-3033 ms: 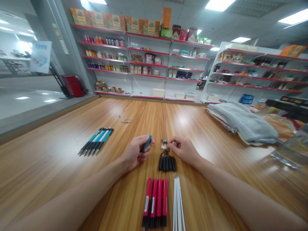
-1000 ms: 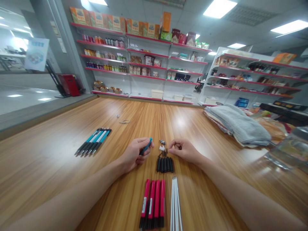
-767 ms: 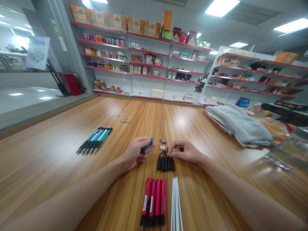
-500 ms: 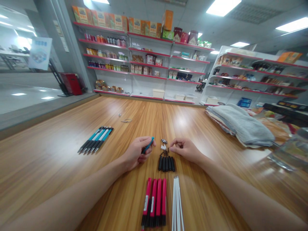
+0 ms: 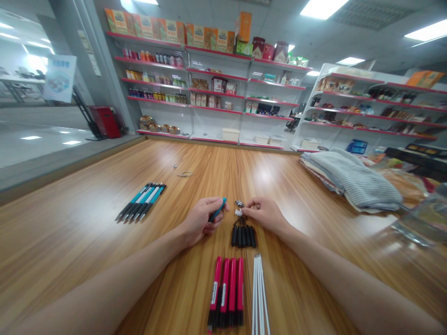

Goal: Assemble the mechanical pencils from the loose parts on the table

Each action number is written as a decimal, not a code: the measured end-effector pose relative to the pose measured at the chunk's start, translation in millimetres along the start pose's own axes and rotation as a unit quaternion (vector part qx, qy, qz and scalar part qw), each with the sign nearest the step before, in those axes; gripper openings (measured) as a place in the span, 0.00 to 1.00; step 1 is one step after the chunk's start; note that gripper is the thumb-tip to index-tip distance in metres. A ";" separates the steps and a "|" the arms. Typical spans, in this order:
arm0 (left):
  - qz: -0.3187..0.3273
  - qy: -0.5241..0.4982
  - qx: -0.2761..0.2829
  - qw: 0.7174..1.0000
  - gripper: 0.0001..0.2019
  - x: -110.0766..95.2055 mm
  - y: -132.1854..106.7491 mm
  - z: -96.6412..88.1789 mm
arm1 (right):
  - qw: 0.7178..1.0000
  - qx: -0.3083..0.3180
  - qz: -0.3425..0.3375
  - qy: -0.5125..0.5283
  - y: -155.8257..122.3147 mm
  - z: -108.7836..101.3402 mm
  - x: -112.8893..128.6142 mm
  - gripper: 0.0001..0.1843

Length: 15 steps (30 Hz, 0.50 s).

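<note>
A blue pen barrel [image 5: 217, 210] is wrapped in the fingers of my left hand [image 5: 201, 218], its upper end poking out past the thumb. My right hand [image 5: 267, 213] is closed in a pinch beside small white pen parts [image 5: 238, 212] and small metal pen parts [image 5: 239, 203]; whatever lies between its fingertips is too small to make out. Just below the hands is a row of black pen grips [image 5: 243, 236]. Closer to me are several pink pen barrels [image 5: 232, 286] with black ends, and white ink refills [image 5: 259, 293] lie to their right.
Several blue and black pens [image 5: 141, 202] lie side by side at the left of the wooden table [image 5: 167, 279]. A thin loop [image 5: 185, 174] is farther back. Folded cloths [image 5: 352, 179] and a clear container [image 5: 422, 218] stand at the right. Stocked shelves [image 5: 216, 95] rise behind.
My right hand has shifted slightly left and up, its fingertips now at the small white and metal parts. My left hand still holds the blue barrel, and the view has shifted slightly.
</note>
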<state>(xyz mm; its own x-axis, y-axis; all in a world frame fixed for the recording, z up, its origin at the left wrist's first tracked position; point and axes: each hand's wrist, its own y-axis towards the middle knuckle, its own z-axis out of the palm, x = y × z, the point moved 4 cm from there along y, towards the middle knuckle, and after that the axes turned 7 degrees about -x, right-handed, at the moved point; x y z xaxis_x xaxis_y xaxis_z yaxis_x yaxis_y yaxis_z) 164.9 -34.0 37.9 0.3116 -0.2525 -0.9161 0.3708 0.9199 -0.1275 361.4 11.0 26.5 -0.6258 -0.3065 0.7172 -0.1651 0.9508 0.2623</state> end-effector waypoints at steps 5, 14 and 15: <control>0.003 0.001 0.000 1.000 0.14 0.4 0.5 0.2 | 0.999 0.004 -0.043 0.017 -4.0 2.6 3.2 0.15; 0.007 -0.001 0.008 1.000 0.14 -0.7 0.9 3.9 | 0.993 0.004 -0.111 -0.042 -11.3 6.1 26.5 0.13; 0.007 0.000 0.008 1.000 0.13 -0.6 0.8 3.9 | 0.992 0.007 -0.115 -0.044 -11.7 6.5 27.4 0.13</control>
<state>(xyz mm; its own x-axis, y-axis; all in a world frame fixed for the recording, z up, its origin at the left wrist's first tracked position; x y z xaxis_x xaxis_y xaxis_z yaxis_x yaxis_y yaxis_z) 168.4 -34.3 39.8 0.3167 -0.2407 -0.9175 0.3808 0.9182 -0.1094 341.3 -8.2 38.8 -0.6351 -0.5105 0.5797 -0.3220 0.8571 0.4021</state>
